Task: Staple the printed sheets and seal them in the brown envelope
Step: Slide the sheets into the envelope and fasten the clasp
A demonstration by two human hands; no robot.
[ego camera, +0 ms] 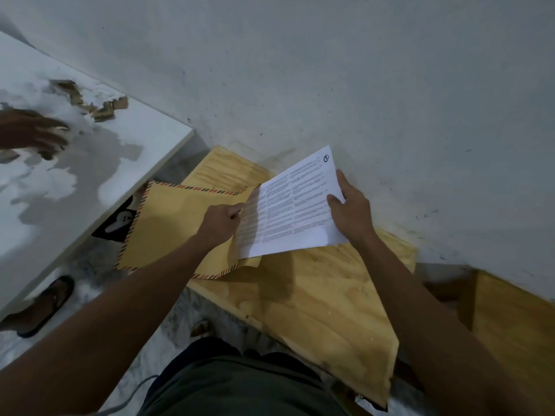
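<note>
Single view only, head-mounted, wide-angle. Looking steeply down and forward from above the wearer's arms, close over a plywood table set against a grey wall. White table at left edge.

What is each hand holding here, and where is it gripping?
The right hand grips the printed sheets at their right edge. The left hand pinches the brown envelope at its open mouth, where the sheets enter.

Both forearms are bare, with no sleeves, watch or rings showing on the hands. The person wears dark grey-green shorts, creased across the lap.
</note>
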